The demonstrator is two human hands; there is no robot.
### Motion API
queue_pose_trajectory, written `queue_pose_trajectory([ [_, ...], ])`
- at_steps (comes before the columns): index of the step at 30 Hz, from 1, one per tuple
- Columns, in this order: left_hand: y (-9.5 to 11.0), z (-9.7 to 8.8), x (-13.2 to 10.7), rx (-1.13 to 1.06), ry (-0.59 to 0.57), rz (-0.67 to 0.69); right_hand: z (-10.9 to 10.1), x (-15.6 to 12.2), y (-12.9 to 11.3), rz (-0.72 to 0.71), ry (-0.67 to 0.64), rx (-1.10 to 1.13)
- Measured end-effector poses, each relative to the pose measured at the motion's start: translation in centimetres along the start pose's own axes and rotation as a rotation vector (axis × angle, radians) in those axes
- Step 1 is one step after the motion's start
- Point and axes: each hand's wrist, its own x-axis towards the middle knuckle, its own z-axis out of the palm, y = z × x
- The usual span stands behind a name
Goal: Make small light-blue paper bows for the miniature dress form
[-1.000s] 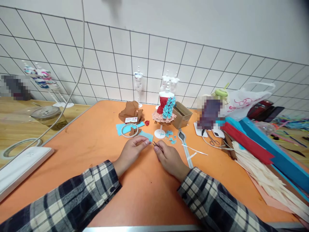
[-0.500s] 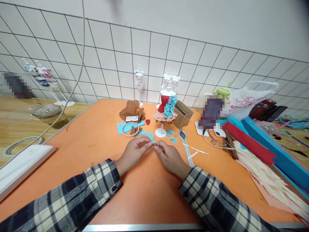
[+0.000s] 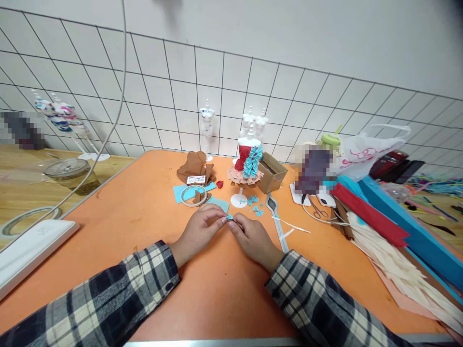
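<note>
Between my fingertips is a small piece of blue crepe paper (image 3: 229, 217), pinched from both sides. My left hand (image 3: 201, 231) holds its left end with thumb and forefinger. My right hand (image 3: 253, 237) grips the other end the same way, so the piece is mostly covered. Just beyond stands a small white dress form (image 3: 239, 198) wearing a red bodice (image 3: 243, 157), a pink ruffled skirt (image 3: 243, 176) and a blue ruffle (image 3: 252, 163) down one side. Small blue paper pieces (image 3: 257, 210) lie near its base.
Left of the dress form are a tape roll (image 3: 183, 197), blue paper (image 3: 177, 193) and crumpled brown paper (image 3: 195, 164). A cardboard box (image 3: 272, 180), seam-ripper-like grey strip (image 3: 279, 230), scissors (image 3: 319, 210) and paper strips (image 3: 385, 255) lie right. A white device (image 3: 39, 250) sits left.
The view has shifted slightly. Both hands stay together, and a little more of the blue paper shows between the fingertips.
</note>
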Motion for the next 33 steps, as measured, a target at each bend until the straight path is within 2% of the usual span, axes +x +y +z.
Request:
queue_pose_trajectory([
  [33, 0.53, 0.06, -0.17, -0.049, -0.018, 0.039, 0.57, 0.07, 0.20, 0.008, 0.027, 0.141],
])
